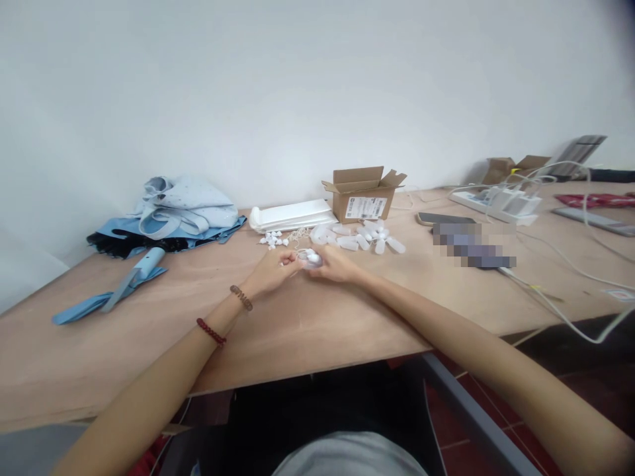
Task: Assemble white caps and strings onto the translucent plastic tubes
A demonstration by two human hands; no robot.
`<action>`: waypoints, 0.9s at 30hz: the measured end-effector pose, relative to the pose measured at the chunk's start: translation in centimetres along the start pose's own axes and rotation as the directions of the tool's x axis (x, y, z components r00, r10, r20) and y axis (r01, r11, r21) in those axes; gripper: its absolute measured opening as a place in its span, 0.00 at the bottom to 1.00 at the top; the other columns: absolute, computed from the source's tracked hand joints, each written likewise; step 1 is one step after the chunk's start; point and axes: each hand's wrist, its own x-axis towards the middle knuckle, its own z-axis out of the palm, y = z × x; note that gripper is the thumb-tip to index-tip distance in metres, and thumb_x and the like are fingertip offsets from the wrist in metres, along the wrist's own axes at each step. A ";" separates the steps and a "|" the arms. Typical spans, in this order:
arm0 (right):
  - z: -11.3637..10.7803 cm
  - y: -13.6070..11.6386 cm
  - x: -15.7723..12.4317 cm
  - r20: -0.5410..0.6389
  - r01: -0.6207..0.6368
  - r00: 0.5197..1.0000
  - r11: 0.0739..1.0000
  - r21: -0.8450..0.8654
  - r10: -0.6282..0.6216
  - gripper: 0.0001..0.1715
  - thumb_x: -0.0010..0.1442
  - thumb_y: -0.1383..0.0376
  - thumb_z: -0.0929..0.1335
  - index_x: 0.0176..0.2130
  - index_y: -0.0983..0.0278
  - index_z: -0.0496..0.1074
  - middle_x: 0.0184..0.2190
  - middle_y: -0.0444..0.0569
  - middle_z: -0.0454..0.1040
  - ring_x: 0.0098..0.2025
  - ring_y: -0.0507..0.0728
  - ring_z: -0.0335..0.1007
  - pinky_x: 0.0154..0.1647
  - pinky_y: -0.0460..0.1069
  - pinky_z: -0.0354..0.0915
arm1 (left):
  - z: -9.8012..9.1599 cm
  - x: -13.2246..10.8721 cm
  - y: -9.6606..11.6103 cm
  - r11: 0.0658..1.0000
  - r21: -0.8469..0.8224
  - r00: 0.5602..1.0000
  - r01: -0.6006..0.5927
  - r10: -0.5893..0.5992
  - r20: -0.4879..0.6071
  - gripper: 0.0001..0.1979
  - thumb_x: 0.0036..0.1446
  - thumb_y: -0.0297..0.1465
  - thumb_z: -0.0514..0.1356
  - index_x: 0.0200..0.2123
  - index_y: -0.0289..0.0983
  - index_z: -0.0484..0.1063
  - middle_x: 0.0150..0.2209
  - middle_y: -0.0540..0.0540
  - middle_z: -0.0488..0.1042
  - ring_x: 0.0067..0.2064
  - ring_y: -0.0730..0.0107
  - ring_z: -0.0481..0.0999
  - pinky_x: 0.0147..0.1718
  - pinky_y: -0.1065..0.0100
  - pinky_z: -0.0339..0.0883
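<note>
My left hand [274,269] and my right hand [335,264] meet over the middle of the wooden table [307,324]. Between the fingertips of both sits a small white plastic piece [311,258]; my right hand grips it, and my left pinches something tiny at its left end, too small to make out. Just beyond lie a pile of white capsule-shaped plastic pieces [364,237], a cluster of small white bits [272,240] and a thin string [297,235]. Two bead bracelets circle my left forearm.
An open cardboard box [363,194] and a stack of white trays [292,215] stand near the wall. Light-blue cloth and a folded umbrella [169,215] lie at the left. A phone, a power strip [499,201] and trailing white cables occupy the right side.
</note>
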 end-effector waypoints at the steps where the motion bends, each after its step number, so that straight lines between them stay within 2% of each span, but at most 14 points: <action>1: 0.1 0.0 0.0 -0.004 -0.003 1.000 1.000 -0.022 0.003 0.11 0.49 0.62 0.69 0.32 0.65 0.66 0.28 0.45 0.69 0.30 0.54 0.62 0.31 0.47 0.54 | 0.1 0.0 -0.2 0.998 -0.038 0.999 0.040 -0.039 0.025 0.18 0.54 0.42 0.55 0.20 0.35 0.64 0.18 0.53 0.59 0.22 0.76 0.57 0.21 0.72 0.48; 6: 0.3 0.1 -0.3 -0.009 -0.009 1.000 0.995 -0.096 0.008 0.11 0.50 0.62 0.68 0.34 0.64 0.65 0.30 0.46 0.70 0.31 0.54 0.62 0.32 0.47 0.55 | 0.6 0.2 -0.3 0.951 -0.221 0.976 0.216 -0.203 0.083 0.21 0.52 0.43 0.56 0.17 0.36 0.56 0.16 0.55 0.52 0.18 0.79 0.51 0.18 0.72 0.42; 10: 0.6 0.1 -0.4 -0.035 0.015 0.999 0.989 -0.149 -0.020 0.11 0.51 0.63 0.67 0.35 0.65 0.65 0.30 0.48 0.70 0.31 0.55 0.63 0.32 0.47 0.55 | 1.3 0.3 0.0 0.802 -0.455 0.922 0.386 -0.352 0.160 0.19 0.51 0.41 0.57 0.18 0.37 0.56 0.17 0.56 0.50 0.17 0.82 0.47 0.16 0.74 0.37; 13: 0.8 0.0 -0.6 -0.047 0.010 0.999 0.984 -0.177 -0.019 0.12 0.51 0.63 0.67 0.36 0.65 0.64 0.31 0.49 0.71 0.32 0.55 0.63 0.33 0.47 0.56 | 1.4 0.3 0.3 0.741 -0.475 0.879 0.475 -0.426 0.216 0.18 0.53 0.43 0.55 0.19 0.37 0.57 0.17 0.56 0.50 0.16 0.82 0.44 0.16 0.73 0.34; 15: 1.0 0.0 -0.6 -0.055 0.005 0.998 0.983 -0.183 -0.015 0.12 0.51 0.63 0.67 0.37 0.65 0.64 0.32 0.49 0.71 0.33 0.56 0.63 0.33 0.47 0.56 | 1.2 0.2 0.6 0.766 -0.398 0.864 0.504 -0.452 0.224 0.20 0.54 0.45 0.53 0.19 0.36 0.60 0.16 0.55 0.51 0.16 0.82 0.45 0.16 0.73 0.35; 17: 1.1 0.1 -0.5 -0.063 -0.004 0.998 0.983 -0.183 -0.008 0.12 0.52 0.62 0.67 0.36 0.65 0.64 0.32 0.49 0.71 0.33 0.56 0.64 0.33 0.47 0.56 | 0.7 0.1 0.8 0.870 -0.244 0.903 0.429 -0.403 0.151 0.22 0.54 0.46 0.52 0.19 0.35 0.64 0.15 0.54 0.53 0.16 0.80 0.48 0.16 0.72 0.39; 19: 1.2 0.2 -0.5 -0.061 -0.015 0.998 0.984 -0.180 0.004 0.11 0.53 0.61 0.66 0.36 0.65 0.64 0.32 0.50 0.71 0.33 0.56 0.64 0.32 0.47 0.56 | 0.1 0.0 0.9 0.965 -0.073 0.968 0.250 -0.247 0.046 0.20 0.53 0.45 0.54 0.22 0.34 0.69 0.16 0.53 0.57 0.19 0.78 0.53 0.18 0.73 0.43; 20: 1.2 0.3 -0.4 -0.057 -0.019 0.998 0.984 -0.179 0.009 0.11 0.53 0.61 0.66 0.36 0.65 0.64 0.32 0.50 0.71 0.33 0.56 0.64 0.32 0.47 0.56 | -0.2 0.0 0.9 0.987 -0.010 0.987 0.159 -0.159 0.011 0.18 0.52 0.43 0.56 0.24 0.34 0.70 0.17 0.53 0.59 0.20 0.78 0.54 0.19 0.73 0.45; 22: 1.2 0.4 -0.4 -0.049 -0.024 0.999 0.983 -0.181 0.015 0.12 0.53 0.61 0.66 0.37 0.65 0.64 0.32 0.50 0.71 0.33 0.56 0.64 0.32 0.47 0.55 | -0.5 0.0 0.8 0.998 0.042 0.999 0.036 -0.035 -0.016 0.15 0.52 0.41 0.56 0.27 0.35 0.71 0.20 0.52 0.64 0.22 0.77 0.58 0.21 0.73 0.49; 25: 1.2 0.4 -0.4 -0.044 -0.028 0.999 0.981 -0.192 0.020 0.14 0.53 0.60 0.67 0.38 0.65 0.64 0.32 0.50 0.72 0.33 0.56 0.65 0.31 0.47 0.55 | -0.6 0.0 0.6 1.000 0.001 1.000 0.022 -0.022 0.001 0.15 0.52 0.41 0.56 0.25 0.34 0.71 0.22 0.51 0.66 0.24 0.76 0.60 0.22 0.73 0.51; 27: 1.2 0.3 -0.5 -0.040 -0.018 0.999 0.979 -0.201 0.010 0.15 0.53 0.61 0.67 0.39 0.66 0.64 0.33 0.50 0.72 0.33 0.56 0.65 0.31 0.47 0.55 | -0.4 0.0 0.4 0.988 -0.094 0.993 0.118 -0.116 0.031 0.17 0.51 0.42 0.57 0.22 0.34 0.69 0.19 0.52 0.63 0.21 0.78 0.58 0.20 0.73 0.49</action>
